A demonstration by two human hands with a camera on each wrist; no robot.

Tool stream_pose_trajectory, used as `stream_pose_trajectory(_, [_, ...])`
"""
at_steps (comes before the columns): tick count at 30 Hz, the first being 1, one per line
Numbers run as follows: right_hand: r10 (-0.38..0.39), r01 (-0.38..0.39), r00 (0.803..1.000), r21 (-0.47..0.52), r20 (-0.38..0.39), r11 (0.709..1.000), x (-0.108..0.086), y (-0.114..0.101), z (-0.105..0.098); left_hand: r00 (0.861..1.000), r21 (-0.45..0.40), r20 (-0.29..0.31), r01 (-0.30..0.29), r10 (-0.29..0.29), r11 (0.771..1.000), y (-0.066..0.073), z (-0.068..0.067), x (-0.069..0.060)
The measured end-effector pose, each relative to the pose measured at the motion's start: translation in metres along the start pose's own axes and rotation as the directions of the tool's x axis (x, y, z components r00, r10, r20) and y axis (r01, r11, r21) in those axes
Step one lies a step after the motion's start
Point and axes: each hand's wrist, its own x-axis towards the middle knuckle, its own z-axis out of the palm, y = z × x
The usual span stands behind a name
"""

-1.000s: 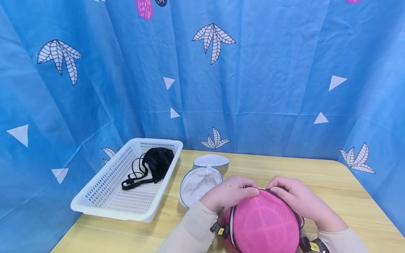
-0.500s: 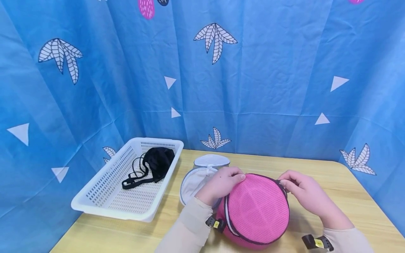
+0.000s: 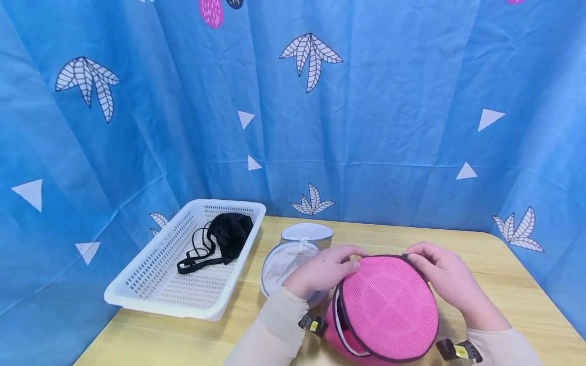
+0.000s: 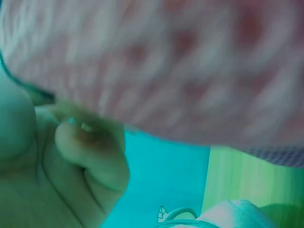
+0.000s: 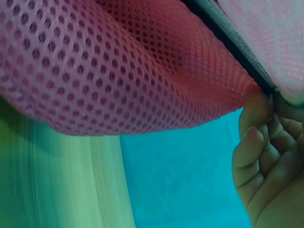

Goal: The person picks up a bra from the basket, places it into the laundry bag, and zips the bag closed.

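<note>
A round pink mesh wash bag (image 3: 389, 305) with dark trim and a white-edged zip is at the front of the table; its lid stands partly apart from the body at the near left. My left hand (image 3: 322, 269) holds the bag's rim at the far left. At the far right of that rim, my right hand (image 3: 444, 272) pinches the dark trim between thumb and fingers. In the right wrist view, the mesh side (image 5: 118, 76) hangs beside the pinching fingertips (image 5: 256, 107). Blurred mesh (image 4: 180, 66) fills most of the left wrist view, above the curled left fingers.
Behind my left hand stands a white bag (image 3: 279, 267) with its round lid (image 3: 308, 232) flipped back. A white plastic basket (image 3: 137, 300) on the left holds a black strapped cloth item (image 3: 231, 236). Blue curtain (image 3: 393, 117) borders the wooden table (image 3: 485, 259).
The pink bag first shifts away and left, then back to the right, and its lid gap shows wider. My right hand moves from the rim's middle to its far right, still gripping.
</note>
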Motion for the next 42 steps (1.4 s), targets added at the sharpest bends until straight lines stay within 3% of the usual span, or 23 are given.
stream_pose_trajectory(6, [-0.043, 0.043, 0.999, -0.011, 0.016, 0.999, 0.0, 0.001, 0.002, 0.983, -0.037, 0.164, -0.074, 0.079, 0.997, 0.004, -0.001, -0.003])
stream_pose_trajectory(10, [-0.048, 0.047, 0.998, 0.021, 0.033, 0.999, 0.0, -0.001, 0.004, 0.972, -0.063, 0.214, -0.086, 0.098, 0.994, 0.008, -0.002, -0.005])
stream_pose_trajectory(15, [-0.076, 0.073, 0.995, 0.04, 0.069, 0.997, 0.0, -0.006, 0.009, 0.972, -0.072, 0.211, -0.092, 0.106, 0.993, 0.012, -0.001, -0.007])
stream_pose_trajectory(21, [-0.168, 0.157, 0.977, 0.091, 0.129, 0.983, -0.001, -0.017, 0.018, 0.971, -0.114, 0.206, -0.101, 0.123, 0.988, 0.015, 0.003, -0.01])
stream_pose_trajectory(28, [-0.257, 0.238, 0.952, 0.124, 0.165, 0.963, -0.005, -0.023, 0.028, 0.963, 0.03, 0.214, -0.172, 0.162, 0.985, 0.016, 0.006, -0.007])
stream_pose_trajectory(42, [-0.279, 0.265, 0.937, 0.093, 0.209, 0.96, -0.009, -0.028, 0.024, 0.969, 0.03, 0.185, -0.174, 0.165, 0.984, 0.012, 0.006, -0.003])
